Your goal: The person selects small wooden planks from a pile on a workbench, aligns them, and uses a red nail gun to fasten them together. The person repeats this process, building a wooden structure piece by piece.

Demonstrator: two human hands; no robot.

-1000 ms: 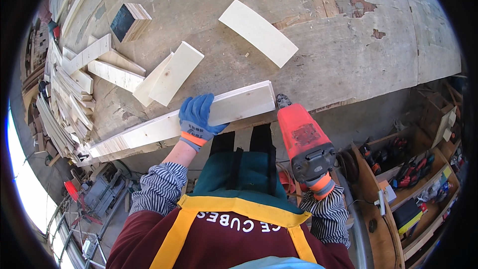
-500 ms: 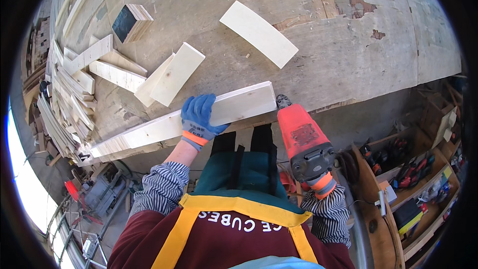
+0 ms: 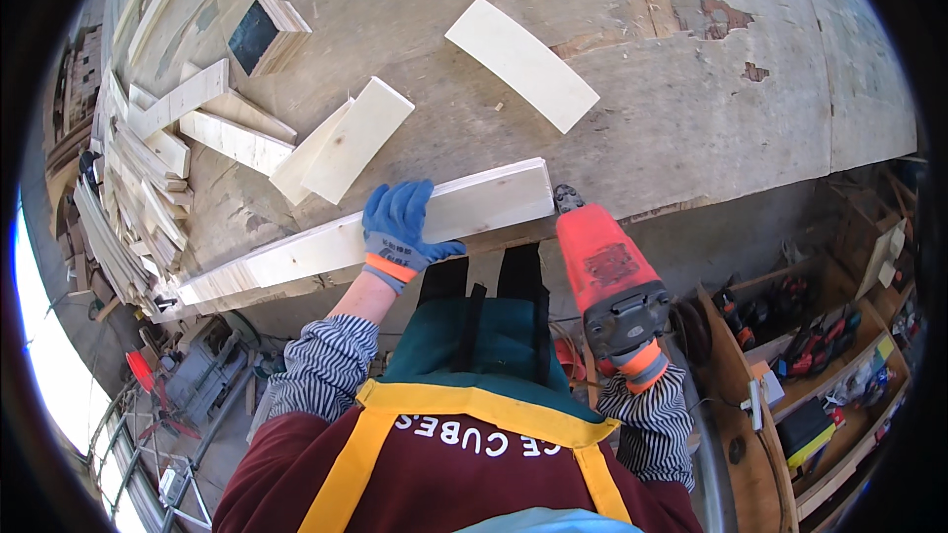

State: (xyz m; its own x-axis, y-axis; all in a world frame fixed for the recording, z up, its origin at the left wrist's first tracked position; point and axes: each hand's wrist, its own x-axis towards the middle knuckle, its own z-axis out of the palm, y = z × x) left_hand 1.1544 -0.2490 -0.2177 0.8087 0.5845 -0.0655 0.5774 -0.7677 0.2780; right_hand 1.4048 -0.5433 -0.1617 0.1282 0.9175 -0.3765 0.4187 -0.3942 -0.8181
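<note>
**Left hand pinning long board at bench edge, right hand on red power tool**

Left hand, blue glove with orange cuff, lies flat on a long pale board. Fingers spread over the top face, thumb hooked over the near edge, so it presses down rather than closing around anything. The board runs along the near edge of the plywood bench, from the bench's left corner to a square-cut right end just right of the glove.

Right hand is mostly hidden behind a red power tool; only an orange glove cuff shows under the tool's rear. It seems wrapped on the tool's handle, but the fingers are out of sight, so I can't tell the grip for sure. The tool's dark nose sits just off the board's right end, right at the bench edge; can't tell if it touches the wood.

Elsewhere on the bench:
- short pale plank, lying diagonally, well apart from the long board
- two overlapping offcuts just beyond the left hand
- small open wooden box with a dark inside, near the far left
- stack of loose timber strips crowding the left end

Below on the right, a wooden shelf rack holds red and black tools. The person wears a striped shirt, green bib and a maroon vest with yellow straps.
</note>
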